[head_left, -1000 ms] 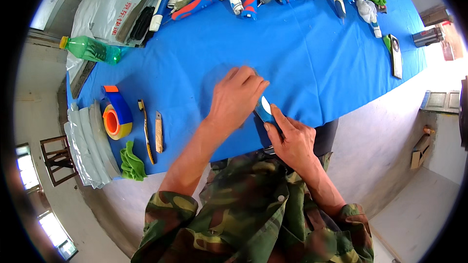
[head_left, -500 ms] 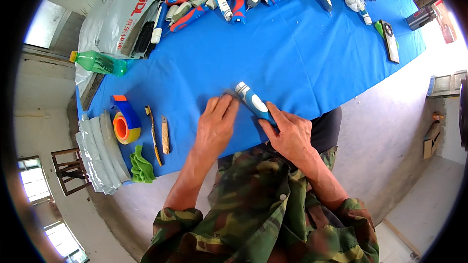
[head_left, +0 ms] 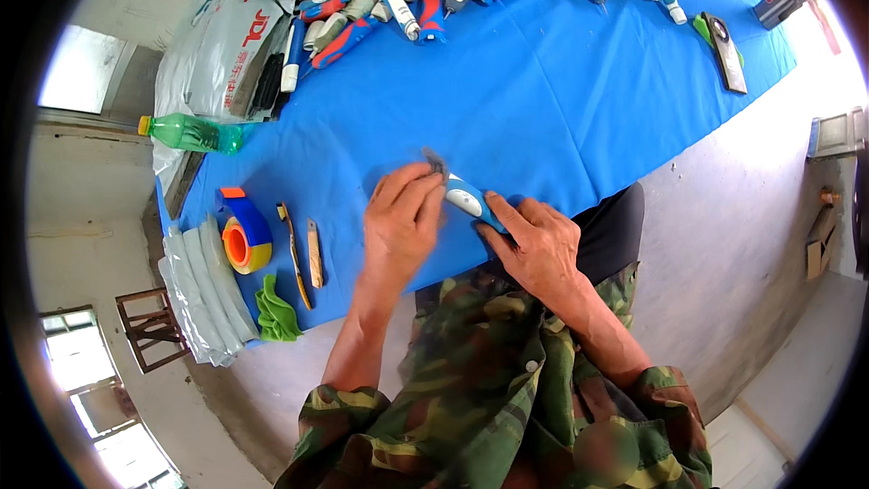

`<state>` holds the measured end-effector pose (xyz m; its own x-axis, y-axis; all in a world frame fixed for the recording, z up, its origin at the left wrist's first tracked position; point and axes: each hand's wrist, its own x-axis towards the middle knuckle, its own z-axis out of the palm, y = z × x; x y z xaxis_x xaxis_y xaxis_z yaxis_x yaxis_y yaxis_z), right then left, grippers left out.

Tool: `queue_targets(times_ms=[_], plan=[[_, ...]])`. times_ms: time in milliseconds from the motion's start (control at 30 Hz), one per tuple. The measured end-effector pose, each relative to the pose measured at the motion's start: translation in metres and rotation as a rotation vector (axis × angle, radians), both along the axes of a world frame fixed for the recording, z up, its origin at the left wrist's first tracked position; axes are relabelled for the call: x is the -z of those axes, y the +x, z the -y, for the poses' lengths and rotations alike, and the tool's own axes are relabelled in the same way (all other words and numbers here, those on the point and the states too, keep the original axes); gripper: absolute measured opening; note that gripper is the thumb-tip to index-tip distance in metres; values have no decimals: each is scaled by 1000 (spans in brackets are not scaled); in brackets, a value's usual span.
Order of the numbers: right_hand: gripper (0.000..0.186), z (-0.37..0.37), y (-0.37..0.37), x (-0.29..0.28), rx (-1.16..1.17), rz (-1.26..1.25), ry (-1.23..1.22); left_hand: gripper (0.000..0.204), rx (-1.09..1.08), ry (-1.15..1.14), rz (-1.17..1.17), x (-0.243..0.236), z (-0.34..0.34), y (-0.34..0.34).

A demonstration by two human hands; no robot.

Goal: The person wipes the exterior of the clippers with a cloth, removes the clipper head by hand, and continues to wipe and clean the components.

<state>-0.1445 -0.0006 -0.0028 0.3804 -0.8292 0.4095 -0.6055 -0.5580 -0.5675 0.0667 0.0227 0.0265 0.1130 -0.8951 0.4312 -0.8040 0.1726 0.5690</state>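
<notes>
A blue and white electric toothbrush handle (head_left: pixel 469 199) lies slanted in my right hand (head_left: pixel 540 249), whose fingers wrap its lower end. My left hand (head_left: pixel 400 213), a little blurred, pinches a dark grey scrap (head_left: pixel 436 164), cloth or scouring pad, I cannot tell which. That scrap is pressed against the handle's upper end and covers it. Both hands are above the near edge of the blue tablecloth (head_left: pixel 507 100).
Many similar handles (head_left: pixel 348 41) lie heaped at the back beside a grey plastic bag (head_left: pixel 213 54). To the left are a green bottle (head_left: pixel 195 133), a tape roll (head_left: pixel 243 240), a toothbrush (head_left: pixel 294 258), a cutter-like tool (head_left: pixel 314 254) and a green cloth (head_left: pixel 277 312). A phone (head_left: pixel 724 54) rests far right.
The grey scrap has come onto the handle's upper end, which was bare before. My left hand has risen slightly with it. My right hand keeps its grip.
</notes>
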Motion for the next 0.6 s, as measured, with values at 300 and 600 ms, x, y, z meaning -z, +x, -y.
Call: queue_targets(times_ms=[300,600], plan=[[44,-1,4,6,35,27,-38,8,72,295,-195,-16,9,21],[44,-5,4,2,-31,77,4,5,49,507,-444,-3,25,40]])
